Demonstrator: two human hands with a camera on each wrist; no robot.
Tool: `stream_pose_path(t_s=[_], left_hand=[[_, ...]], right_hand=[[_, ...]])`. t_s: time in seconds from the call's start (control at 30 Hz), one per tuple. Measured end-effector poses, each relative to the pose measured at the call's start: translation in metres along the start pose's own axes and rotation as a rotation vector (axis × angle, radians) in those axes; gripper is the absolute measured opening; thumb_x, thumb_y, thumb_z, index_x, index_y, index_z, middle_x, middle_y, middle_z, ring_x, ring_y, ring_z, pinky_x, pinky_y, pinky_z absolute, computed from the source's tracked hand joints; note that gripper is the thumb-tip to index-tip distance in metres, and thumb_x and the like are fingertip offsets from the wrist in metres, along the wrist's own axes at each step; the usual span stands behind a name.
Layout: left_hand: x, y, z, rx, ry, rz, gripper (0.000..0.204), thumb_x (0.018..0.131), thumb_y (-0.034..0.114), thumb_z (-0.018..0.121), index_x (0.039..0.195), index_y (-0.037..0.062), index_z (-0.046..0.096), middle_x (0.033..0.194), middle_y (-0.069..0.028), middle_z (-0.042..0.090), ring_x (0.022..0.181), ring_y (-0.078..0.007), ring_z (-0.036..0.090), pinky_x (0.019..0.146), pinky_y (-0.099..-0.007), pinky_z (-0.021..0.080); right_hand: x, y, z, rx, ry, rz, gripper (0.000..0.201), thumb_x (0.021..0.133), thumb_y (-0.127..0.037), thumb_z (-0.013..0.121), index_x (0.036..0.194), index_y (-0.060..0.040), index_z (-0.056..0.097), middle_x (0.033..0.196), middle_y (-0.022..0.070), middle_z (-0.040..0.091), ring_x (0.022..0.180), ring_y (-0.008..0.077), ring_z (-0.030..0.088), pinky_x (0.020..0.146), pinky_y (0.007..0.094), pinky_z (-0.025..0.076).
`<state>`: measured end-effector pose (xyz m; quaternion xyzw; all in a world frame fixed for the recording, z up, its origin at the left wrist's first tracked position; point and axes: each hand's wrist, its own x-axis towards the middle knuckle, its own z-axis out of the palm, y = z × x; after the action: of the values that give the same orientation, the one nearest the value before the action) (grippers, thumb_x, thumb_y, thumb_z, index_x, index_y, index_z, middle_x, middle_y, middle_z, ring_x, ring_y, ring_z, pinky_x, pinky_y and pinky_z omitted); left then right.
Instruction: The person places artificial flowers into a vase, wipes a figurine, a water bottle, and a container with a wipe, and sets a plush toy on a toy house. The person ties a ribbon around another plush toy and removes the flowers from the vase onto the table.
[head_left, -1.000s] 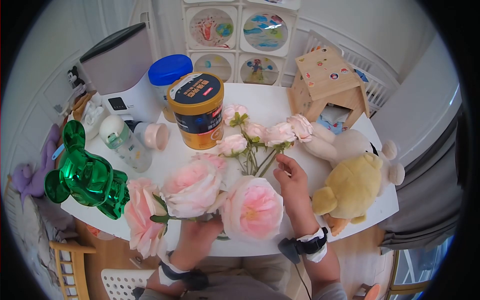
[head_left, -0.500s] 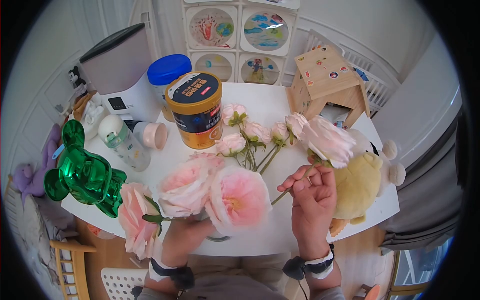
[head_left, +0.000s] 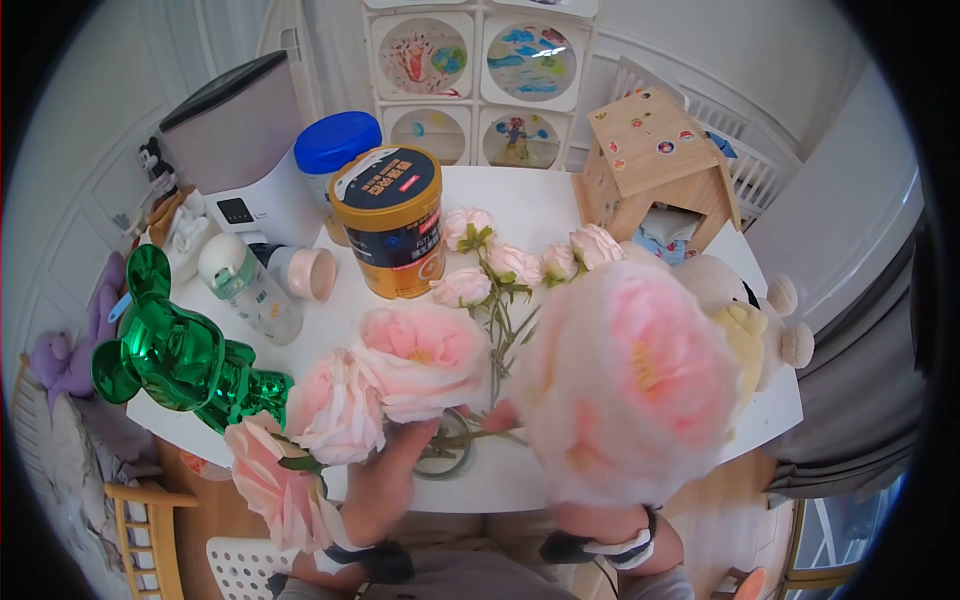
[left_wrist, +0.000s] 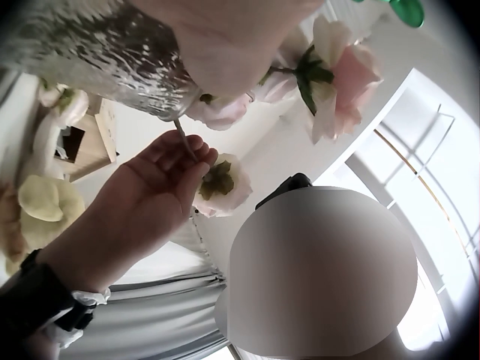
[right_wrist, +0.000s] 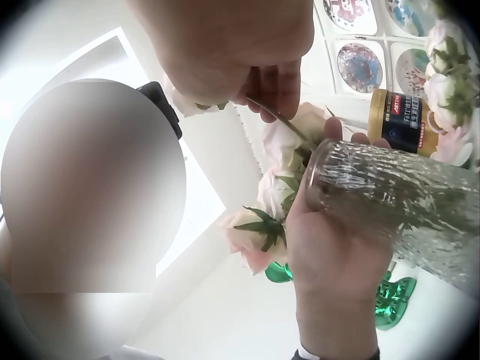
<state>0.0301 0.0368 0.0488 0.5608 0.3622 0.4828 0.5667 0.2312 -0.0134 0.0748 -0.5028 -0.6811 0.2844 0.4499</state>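
My left hand [head_left: 385,485] grips a clear textured glass vase [right_wrist: 397,187] near its mouth, the palm against its side in the right wrist view. Three large pink roses [head_left: 420,360] lean out of the vase to the left. My right hand [left_wrist: 146,199] pinches the stem of another large pink rose [head_left: 650,370]. That stem [right_wrist: 281,116] reaches from the fingers to the vase's mouth. In the head view the bloom is blurred and hides most of the right hand. Several smaller pale roses [head_left: 515,264] with green stems lie on the table beyond the vase.
Left on the white table [head_left: 540,190] are a shiny green bear figure [head_left: 175,345], a bottle [head_left: 250,290] and a pink cup [head_left: 312,274]. A gold-and-black can [head_left: 388,230] stands behind the roses. At right are a wooden house [head_left: 655,160] and plush toys [head_left: 705,285].
My right hand has picked up a large rose from the right side and brought its stem toward the vase. The left hand has tilted the vase and its roses further left.
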Motion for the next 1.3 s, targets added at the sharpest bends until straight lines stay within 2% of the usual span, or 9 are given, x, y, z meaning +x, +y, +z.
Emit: stream_pose_path(t_s=[0.03,0.07,0.13,0.63,0.67,0.83,0.93,1.1,1.3], left_hand=[[-0.001,0.005,0.001,0.102,-0.041,0.078,0.034,0.095,0.008,0.059,0.128,0.0020,0.057,0.125,-0.0091,0.060,0.119,-0.0198,0.053,0.105,-0.0341,0.038],[0.000,-0.001,-0.004,0.102,-0.041,0.077,0.034,0.095,0.008,0.059,0.128,0.0020,0.057,0.125,-0.0091,0.060,0.119,-0.0198,0.053,0.105,-0.0341,0.038],[0.002,-0.020,-0.020,0.960,-0.059,0.365,0.026,0.097,0.012,0.058,0.120,0.0030,0.061,0.118,-0.0072,0.063,0.113,-0.0181,0.056,0.101,-0.0328,0.040],[0.005,-0.033,-0.024,0.728,-0.003,0.267,0.026,0.096,0.013,0.058,0.120,0.0016,0.060,0.114,-0.0090,0.064,0.109,-0.0193,0.059,0.099,-0.0337,0.043],[0.005,-0.033,-0.024,0.713,-0.001,0.261,0.026,0.096,0.013,0.058,0.120,0.0015,0.060,0.114,-0.0092,0.065,0.109,-0.0193,0.059,0.098,-0.0337,0.043],[0.010,-0.032,-0.023,0.636,0.015,0.236,0.027,0.096,0.014,0.058,0.119,0.0009,0.060,0.113,-0.0098,0.065,0.107,-0.0198,0.060,0.098,-0.0341,0.044],[0.011,-0.031,-0.021,0.586,0.024,0.228,0.027,0.096,0.014,0.058,0.119,0.0006,0.060,0.112,-0.0102,0.065,0.106,-0.0200,0.060,0.097,-0.0342,0.044],[0.012,-0.024,-0.016,0.500,0.023,0.218,0.027,0.096,0.014,0.058,0.119,0.0001,0.060,0.111,-0.0109,0.066,0.105,-0.0205,0.061,0.096,-0.0346,0.045],[0.016,-0.018,-0.005,0.386,0.001,0.203,0.028,0.095,0.015,0.058,0.119,-0.0005,0.060,0.109,-0.0117,0.067,0.103,-0.0210,0.063,0.095,-0.0349,0.046]], right_hand=[[0.002,0.009,0.005,0.000,0.001,0.000,0.037,0.097,-0.028,0.059,0.127,-0.0060,0.056,0.107,0.0121,0.068,0.110,0.0236,0.061,0.100,0.0326,0.043],[0.006,0.015,0.012,0.113,0.050,-0.116,0.036,0.087,-0.019,0.068,0.120,-0.0047,0.063,0.110,0.0116,0.069,0.110,0.0274,0.063,0.099,0.0352,0.046],[0.018,0.009,0.021,0.162,0.147,-0.278,0.039,0.068,-0.002,0.078,0.106,-0.0029,0.071,0.113,0.0137,0.070,0.104,0.0347,0.067,0.090,0.0392,0.053],[0.034,-0.010,0.030,0.089,0.239,-0.272,0.042,0.067,0.003,0.074,0.108,-0.0004,0.068,0.122,0.0216,0.061,0.105,0.0393,0.062,0.089,0.0428,0.051],[0.033,-0.010,0.027,0.171,0.147,-0.178,0.043,0.069,0.004,0.073,0.111,0.0005,0.066,0.128,0.0232,0.056,0.111,0.0411,0.059,0.091,0.0426,0.051],[0.033,-0.007,0.041,0.160,0.166,-0.107,0.042,0.070,0.005,0.072,0.111,0.0000,0.066,0.126,0.0222,0.056,0.113,0.0413,0.057,0.093,0.0401,0.050],[0.032,-0.008,0.041,0.165,0.141,-0.071,0.047,0.072,0.004,0.073,0.118,0.0005,0.063,0.127,0.0210,0.056,0.116,0.0376,0.057,0.094,0.0387,0.049],[0.028,-0.002,0.040,0.623,0.102,0.115,0.048,0.082,0.004,0.071,0.127,0.0004,0.056,0.126,0.0113,0.062,0.115,0.0190,0.060,0.097,0.0330,0.047],[0.033,0.005,0.037,0.608,0.067,0.127,0.045,0.083,0.005,0.070,0.126,0.0004,0.057,0.124,0.0092,0.063,0.115,0.0161,0.059,0.099,0.0317,0.046]])
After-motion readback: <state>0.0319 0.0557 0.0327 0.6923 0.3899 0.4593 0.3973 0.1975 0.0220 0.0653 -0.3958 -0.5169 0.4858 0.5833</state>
